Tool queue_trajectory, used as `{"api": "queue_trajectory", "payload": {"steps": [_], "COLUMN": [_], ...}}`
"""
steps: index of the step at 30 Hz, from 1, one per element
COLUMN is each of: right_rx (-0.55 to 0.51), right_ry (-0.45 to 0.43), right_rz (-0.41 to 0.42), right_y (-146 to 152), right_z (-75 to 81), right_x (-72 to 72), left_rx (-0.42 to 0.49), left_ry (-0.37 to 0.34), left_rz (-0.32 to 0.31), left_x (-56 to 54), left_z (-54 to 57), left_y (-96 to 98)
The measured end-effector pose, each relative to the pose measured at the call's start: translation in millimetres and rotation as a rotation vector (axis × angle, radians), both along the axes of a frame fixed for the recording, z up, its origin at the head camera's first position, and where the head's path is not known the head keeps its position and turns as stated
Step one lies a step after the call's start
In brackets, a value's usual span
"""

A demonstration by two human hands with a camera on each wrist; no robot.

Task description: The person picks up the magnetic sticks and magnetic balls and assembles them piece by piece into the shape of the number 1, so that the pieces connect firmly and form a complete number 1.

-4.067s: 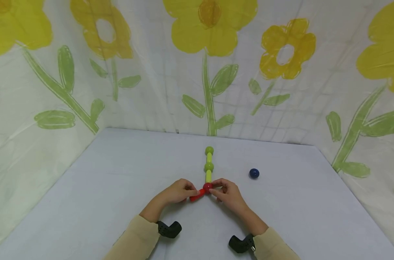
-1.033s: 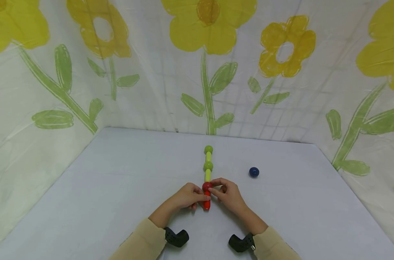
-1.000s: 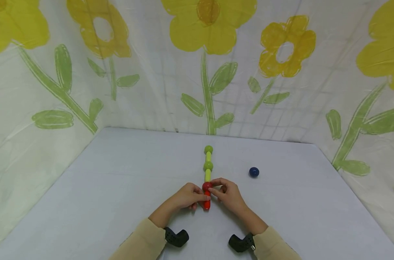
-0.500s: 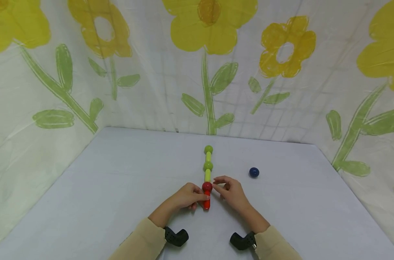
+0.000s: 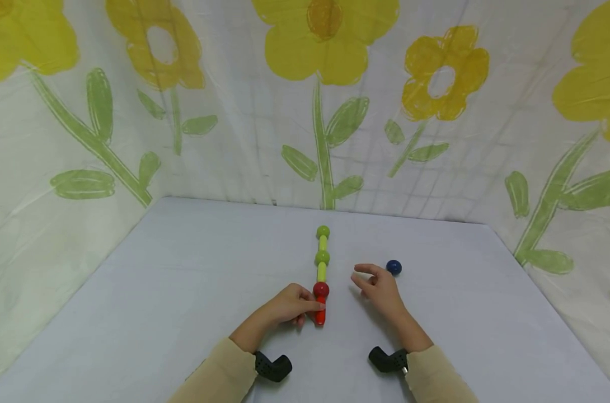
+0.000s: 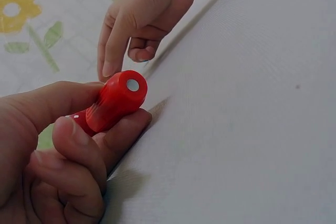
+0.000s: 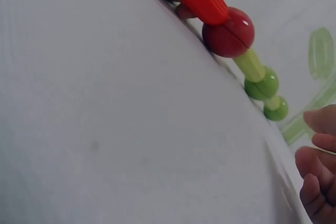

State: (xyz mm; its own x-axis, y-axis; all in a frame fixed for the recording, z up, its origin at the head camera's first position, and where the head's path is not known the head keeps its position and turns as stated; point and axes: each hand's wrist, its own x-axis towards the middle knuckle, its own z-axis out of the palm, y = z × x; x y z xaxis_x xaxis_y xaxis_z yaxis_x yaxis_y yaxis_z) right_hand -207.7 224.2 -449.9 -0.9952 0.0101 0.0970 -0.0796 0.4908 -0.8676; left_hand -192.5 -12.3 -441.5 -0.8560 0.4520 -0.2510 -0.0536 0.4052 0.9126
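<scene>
My left hand (image 5: 291,304) pinches a red rod (image 5: 320,317) between thumb and fingers. In the left wrist view a silvery disc shows in the near end of the red rod (image 6: 118,100). The rod's far end meets a red ball (image 5: 321,289), which joins a straight chain of yellow-green rods (image 5: 322,272) and green balls (image 5: 322,257) running away from me. My right hand (image 5: 380,288) hovers to the right of the chain, thumb and fingers apart, holding nothing. Just beyond it lies a dark blue ball (image 5: 393,267), touching or nearly so in the head view; I cannot tell which.
The pieces lie on a white-covered table (image 5: 209,246). Behind it hangs a white sheet (image 5: 234,140) painted with yellow flowers. A black wrist camera (image 5: 273,368) sits at the left cuff, another black camera (image 5: 387,360) at the right cuff.
The red rod has swung from slanting left into line with the chain, under the left hand. My right hand has let go of the red ball and moved right toward the blue ball.
</scene>
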Motion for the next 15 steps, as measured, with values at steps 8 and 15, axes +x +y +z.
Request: {"api": "queue_trajectory", "payload": {"steps": [8,15], "right_rx": [0.042,0.073], "right_ry": [0.005,0.045], "right_rz": [-0.039,-0.101], "right_y": [17,30], "right_z": [6.0,11.2], "right_x": [-2.2,-3.3], "left_rx": [0.014,0.009], "left_ry": [-0.007,-0.008], "left_rz": [-0.009,-0.007], "left_x": [-0.9,-0.9], "left_z": [-0.9,-0.6], "left_y": [-0.5,-0.9]}}
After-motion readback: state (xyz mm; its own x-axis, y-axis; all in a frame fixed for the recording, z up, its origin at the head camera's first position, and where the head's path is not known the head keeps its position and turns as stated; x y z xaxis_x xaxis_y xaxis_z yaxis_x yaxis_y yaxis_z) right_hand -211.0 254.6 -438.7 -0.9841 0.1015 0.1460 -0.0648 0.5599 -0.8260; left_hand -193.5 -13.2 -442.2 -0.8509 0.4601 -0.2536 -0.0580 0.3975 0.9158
